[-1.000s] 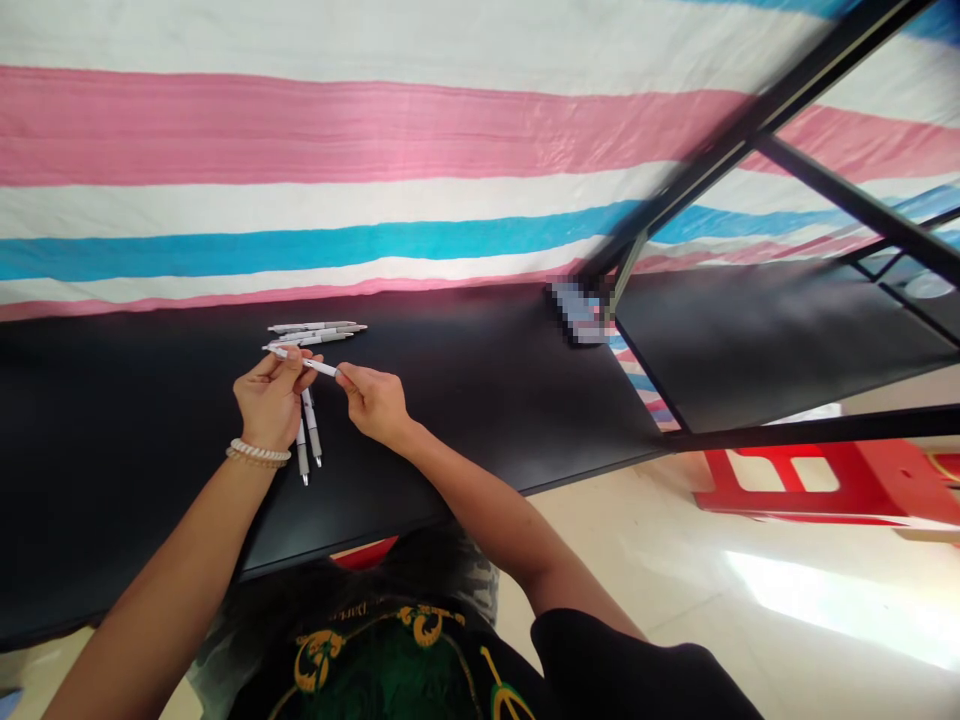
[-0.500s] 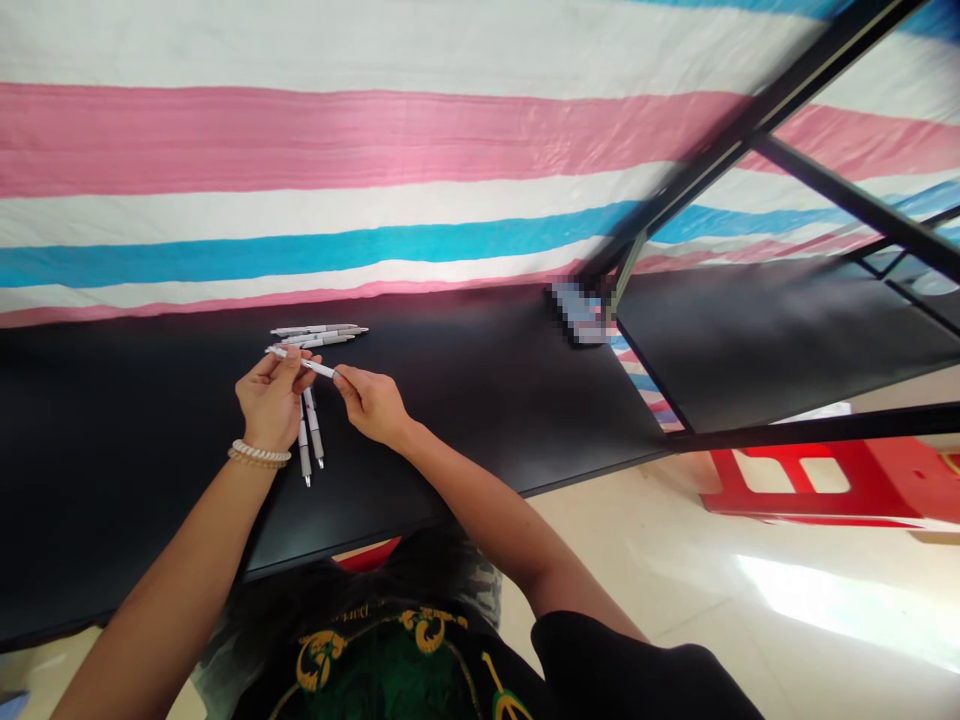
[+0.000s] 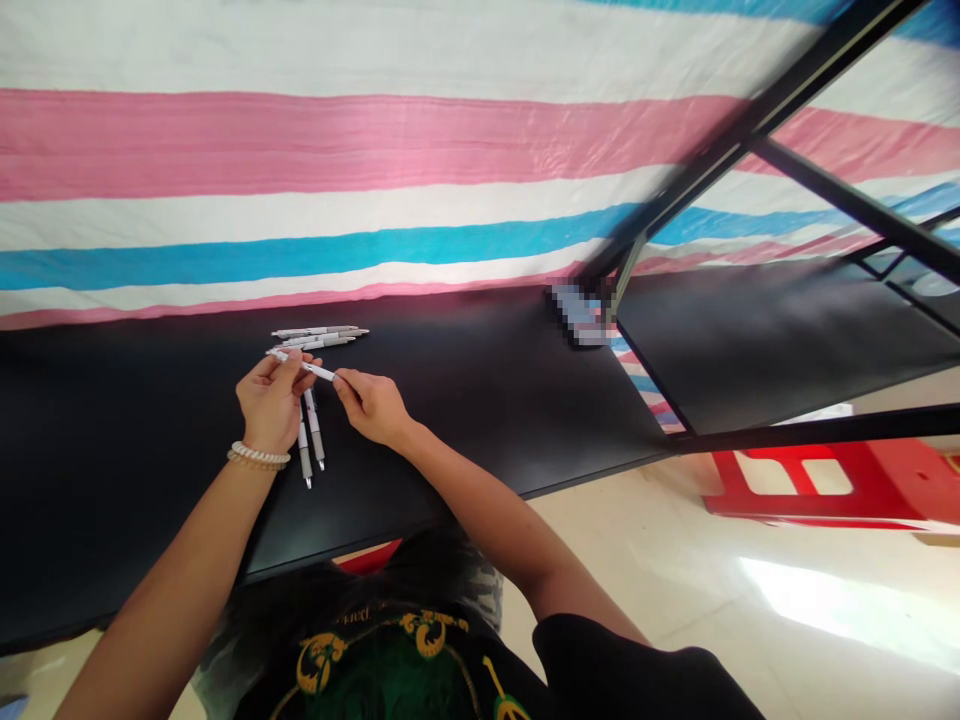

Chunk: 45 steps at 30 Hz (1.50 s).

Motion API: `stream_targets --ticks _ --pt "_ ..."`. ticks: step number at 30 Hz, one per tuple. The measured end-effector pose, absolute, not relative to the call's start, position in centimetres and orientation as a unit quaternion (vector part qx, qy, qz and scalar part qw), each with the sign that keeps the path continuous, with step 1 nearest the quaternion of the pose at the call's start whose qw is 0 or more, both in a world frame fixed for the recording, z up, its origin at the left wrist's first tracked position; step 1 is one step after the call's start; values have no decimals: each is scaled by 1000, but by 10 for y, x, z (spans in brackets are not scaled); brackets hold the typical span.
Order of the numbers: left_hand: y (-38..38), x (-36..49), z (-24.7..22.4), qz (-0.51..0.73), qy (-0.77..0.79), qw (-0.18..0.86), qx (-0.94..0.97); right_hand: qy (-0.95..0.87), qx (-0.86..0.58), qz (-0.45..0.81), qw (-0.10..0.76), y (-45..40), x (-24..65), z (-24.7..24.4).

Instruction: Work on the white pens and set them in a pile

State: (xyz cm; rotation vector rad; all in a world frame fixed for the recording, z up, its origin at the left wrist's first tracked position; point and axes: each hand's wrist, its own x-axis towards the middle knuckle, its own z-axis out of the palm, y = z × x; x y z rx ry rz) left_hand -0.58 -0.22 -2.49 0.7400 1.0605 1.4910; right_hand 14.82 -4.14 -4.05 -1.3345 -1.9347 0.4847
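Left hand [image 3: 271, 402] and right hand [image 3: 375, 405] hold a white pen [image 3: 319, 371]

On long black bench [image 3: 480, 400]: slim white-grey pen cluster [image 3: 315, 342] toward rear, slim white-grey pen pair [image 3: 316, 438] nearer front. Behind bench: striped plastic sheet [image 3: 300, 150]. Bench right end: black metal frame [image 3: 750, 127]. Right of bench: red plastic stool [image 3: 889, 485].

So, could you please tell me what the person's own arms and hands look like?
The left grip is an ungloved hand, with a white, ridged band and a paler tan one at the wrist. The right grip is also ungloved, its wrist unadorned; a short black sleeve covers that upper arm.
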Motion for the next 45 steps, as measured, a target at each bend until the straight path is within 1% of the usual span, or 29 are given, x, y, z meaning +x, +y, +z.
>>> stream_targets --ticks 24,45 --pt "-2 -6 -21 625 446 572 288 -759 -523 187 341 -41 148 -40" --pt "-2 -8 -20 620 454 574 284 -761 -515 179 351 -42 148 -38"
